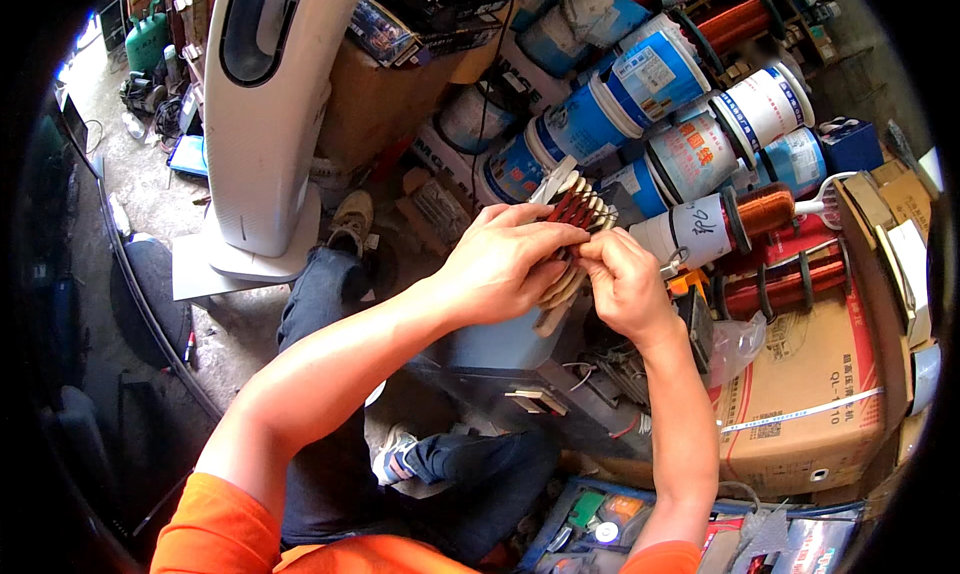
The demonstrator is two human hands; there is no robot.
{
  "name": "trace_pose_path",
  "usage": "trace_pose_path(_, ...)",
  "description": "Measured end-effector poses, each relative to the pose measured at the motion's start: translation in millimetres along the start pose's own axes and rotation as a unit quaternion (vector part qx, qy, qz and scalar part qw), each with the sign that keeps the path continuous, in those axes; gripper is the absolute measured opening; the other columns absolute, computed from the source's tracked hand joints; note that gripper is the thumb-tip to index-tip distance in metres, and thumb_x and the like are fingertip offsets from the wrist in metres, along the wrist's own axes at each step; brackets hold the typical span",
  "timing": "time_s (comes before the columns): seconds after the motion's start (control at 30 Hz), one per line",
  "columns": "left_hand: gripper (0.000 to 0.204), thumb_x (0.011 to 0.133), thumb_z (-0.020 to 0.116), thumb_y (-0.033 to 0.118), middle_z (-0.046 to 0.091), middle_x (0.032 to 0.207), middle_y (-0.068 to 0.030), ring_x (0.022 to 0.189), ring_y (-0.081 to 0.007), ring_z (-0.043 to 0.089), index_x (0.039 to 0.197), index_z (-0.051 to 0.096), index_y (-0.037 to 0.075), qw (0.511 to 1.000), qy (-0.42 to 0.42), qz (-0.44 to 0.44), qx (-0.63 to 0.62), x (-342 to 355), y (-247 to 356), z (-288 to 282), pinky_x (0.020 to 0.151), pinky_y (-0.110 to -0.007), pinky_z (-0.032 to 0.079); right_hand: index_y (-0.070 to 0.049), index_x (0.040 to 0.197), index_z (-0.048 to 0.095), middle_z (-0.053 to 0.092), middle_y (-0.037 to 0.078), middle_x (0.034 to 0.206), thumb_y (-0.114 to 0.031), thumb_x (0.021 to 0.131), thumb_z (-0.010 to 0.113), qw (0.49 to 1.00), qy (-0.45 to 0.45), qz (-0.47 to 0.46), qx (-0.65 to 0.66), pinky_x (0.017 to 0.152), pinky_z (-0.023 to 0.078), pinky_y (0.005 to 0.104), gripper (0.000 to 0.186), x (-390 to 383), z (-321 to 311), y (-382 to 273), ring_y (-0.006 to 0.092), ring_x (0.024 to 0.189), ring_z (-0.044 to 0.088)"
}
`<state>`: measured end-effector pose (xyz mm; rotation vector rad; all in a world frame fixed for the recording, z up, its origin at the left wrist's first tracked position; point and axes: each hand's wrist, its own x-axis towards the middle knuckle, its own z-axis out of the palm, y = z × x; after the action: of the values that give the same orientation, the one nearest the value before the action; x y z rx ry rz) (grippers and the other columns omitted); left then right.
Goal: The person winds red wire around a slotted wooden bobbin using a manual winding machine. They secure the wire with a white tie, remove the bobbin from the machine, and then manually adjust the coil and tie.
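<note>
In front of me a coil-winding former point(581, 206), a stack of pale plates with dark red copper wire between them, stands tilted above a dark grey metal box point(500, 349). My left hand point(505, 259) is closed round its near left side, the fingers reaching across the wire. Against the right side of the stack, my right hand point(626, 282) pinches thumb and fingers together. Whatever lies in that pinch is hidden by the fingers. Both hands nearly meet at the middle of the stack.
Blue and white wire spools point(590, 119) crowd the back, with bare copper spools point(785, 284) at the right above a cardboard carton point(800, 404). A tall white appliance point(265, 124) stands at the left on a low white stand. Near my right forearm sits a parts tray point(600, 524).
</note>
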<state>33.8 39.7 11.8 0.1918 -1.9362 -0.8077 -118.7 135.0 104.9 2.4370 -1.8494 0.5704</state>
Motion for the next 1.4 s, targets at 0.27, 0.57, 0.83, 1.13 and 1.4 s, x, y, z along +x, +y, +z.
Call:
trace_pose_path(0.27, 0.037, 0.081, 0.064, 0.015, 0.064, 0.113, -0.0119, 0.115, -0.0312, 0.054, 0.118, 0.061, 0.012, 1.0, -0.018, 0.0, 0.003, 0, -1, 1, 0.094, -0.043, 0.04, 0.003, 0.085, 0.057, 0.06, 0.017, 0.079, 0.006, 0.078, 0.061, 0.998, 0.016, 0.05, 0.028, 0.068, 0.049, 0.0395, 0.009, -4, -2, -6, 0.0353, 0.076, 0.06)
trace_pose_path(0.57, 0.036, 0.082, 0.064, 0.015, 0.063, 0.113, -0.0155, 0.114, -0.0306, 0.055, 0.118, 0.062, 0.012, 1.0, -0.006, -0.006, -0.007, -1, -3, 1, 0.093, -0.043, 0.04, 0.002, 0.085, 0.056, 0.06, 0.017, 0.08, 0.005, 0.078, 0.058, 0.998, -0.038, -0.036, -0.034, 0.069, 0.048, 0.0411, 0.008, 9, -5, -4, 0.0369, 0.078, 0.058)
trace_pose_path(0.83, 0.033, 0.08, 0.068, 0.018, 0.063, 0.112, -0.0137, 0.112, -0.0299, 0.057, 0.113, 0.064, 0.012, 1.0, 0.005, -0.002, -0.002, 0, -4, 4, 0.091, -0.042, 0.043, 0.001, 0.083, 0.055, 0.06, 0.016, 0.079, 0.006, 0.076, 0.063, 1.0, 0.018, 0.007, -0.009, 0.066, 0.05, 0.04, 0.012, -1, 1, -3, 0.0343, 0.075, 0.061)
trace_pose_path(1.13, 0.059, 0.079, 0.069, 0.017, 0.043, 0.138, -0.0218, 0.122, -0.0349, 0.048, 0.131, 0.045, 0.003, 0.999, 0.0, -0.029, 0.024, -9, -7, 4, 0.1, -0.044, 0.038, 0.003, 0.084, 0.064, 0.067, 0.017, 0.09, 0.001, 0.073, 0.072, 0.993, 0.096, -0.034, -0.054, 0.065, 0.054, 0.0335, 0.013, -7, -4, -21, 0.0275, 0.074, 0.067)
trace_pose_path(1.4, 0.08, 0.076, 0.067, 0.009, 0.03, 0.144, -0.0307, 0.13, -0.0392, 0.041, 0.143, 0.026, -0.001, 0.987, -0.096, -0.13, 0.017, -14, -21, -17, 0.108, -0.042, 0.033, 0.005, 0.107, 0.06, 0.062, 0.019, 0.106, -0.018, 0.081, 0.071, 0.966, 0.169, 0.093, -0.169, 0.087, 0.046, 0.0422, 0.036, 13, -17, -3, 0.0366, 0.098, 0.059)
